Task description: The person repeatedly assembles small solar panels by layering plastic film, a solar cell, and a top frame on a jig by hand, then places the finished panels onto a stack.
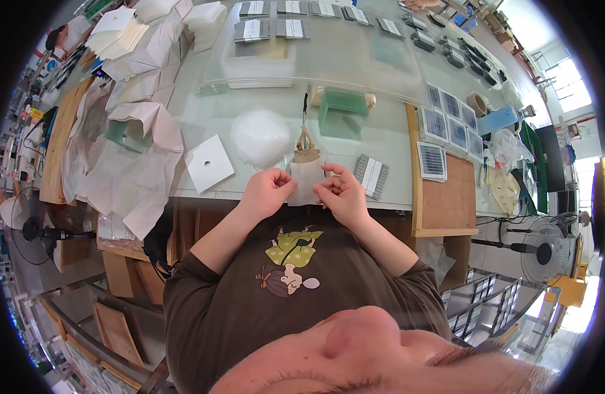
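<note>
Our left hand [271, 190] and right hand [344, 192] pinch the sheet [303, 183] from either side, fingers curled, the right index finger crooked above its thumb.

from the right hand [345, 196], one o'clock offers bare tabletop [390, 136] to pass; a green block [342, 117] bars twelve, grey strips [371, 176] two, a whitish mound [261, 136] ten.
</note>
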`<state>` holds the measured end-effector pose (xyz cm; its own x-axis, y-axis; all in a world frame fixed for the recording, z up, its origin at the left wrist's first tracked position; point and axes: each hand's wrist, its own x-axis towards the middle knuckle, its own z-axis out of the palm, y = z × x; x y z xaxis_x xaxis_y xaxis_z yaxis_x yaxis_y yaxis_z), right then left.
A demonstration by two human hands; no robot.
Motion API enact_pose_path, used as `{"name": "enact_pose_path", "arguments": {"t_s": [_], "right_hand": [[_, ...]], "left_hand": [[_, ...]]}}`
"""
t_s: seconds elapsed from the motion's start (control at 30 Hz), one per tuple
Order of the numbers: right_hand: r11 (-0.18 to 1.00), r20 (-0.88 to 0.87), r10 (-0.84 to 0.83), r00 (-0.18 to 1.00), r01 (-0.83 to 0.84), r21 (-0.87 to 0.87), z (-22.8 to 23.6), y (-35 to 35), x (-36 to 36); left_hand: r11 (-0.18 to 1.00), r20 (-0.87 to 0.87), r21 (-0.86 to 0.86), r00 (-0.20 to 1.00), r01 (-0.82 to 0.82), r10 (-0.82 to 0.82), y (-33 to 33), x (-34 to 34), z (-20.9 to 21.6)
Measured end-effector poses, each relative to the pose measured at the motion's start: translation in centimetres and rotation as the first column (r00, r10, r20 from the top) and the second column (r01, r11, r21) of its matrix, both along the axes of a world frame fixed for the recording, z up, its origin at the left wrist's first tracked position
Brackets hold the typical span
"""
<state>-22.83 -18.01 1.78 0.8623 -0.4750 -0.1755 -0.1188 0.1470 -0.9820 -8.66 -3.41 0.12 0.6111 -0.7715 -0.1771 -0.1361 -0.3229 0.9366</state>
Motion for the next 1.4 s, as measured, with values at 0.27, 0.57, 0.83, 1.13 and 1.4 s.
{"name": "enact_pose_path", "arguments": {"t_s": [0.27, 0.57, 0.83, 1.13, 1.4], "right_hand": [[0.795, -0.128, -0.209, 0.970, 0.092, -0.599, -1.1, -2.3, -0.3], [0.978, -0.163, 0.016, 0.986, 0.019, 0.208, -1.2, -4.4, -0.7], [0.903, 0.252, 0.005, 0.968, 0.104, -0.418, -0.2, -3.2, -1.8], [0.512, 0.490, 0.272, 0.828, 0.307, -0.802, 1.2, -3.7, -0.8], [0.486, 0.503, 0.270, 0.821, 0.335, -0.807, 0.7, -3.9, -0.7]], "left_hand": [[0.963, -0.107, -0.233, 0.988, -0.138, 0.115, 1.0, 0.0, -0.8], [0.808, -0.543, -0.366, 0.811, -0.462, 0.217, 2.5, 1.7, -0.2], [1.000, -0.652, -0.009, 0.758, -0.010, 0.002, 3.5, 1.3, 3.1], [0.982, -0.600, -0.186, 0.786, 0.043, -0.148, 3.6, -0.8, 4.3], [0.985, -0.529, -0.159, 0.835, 0.073, -0.148, 3.6, -0.9, 3.9]]}}
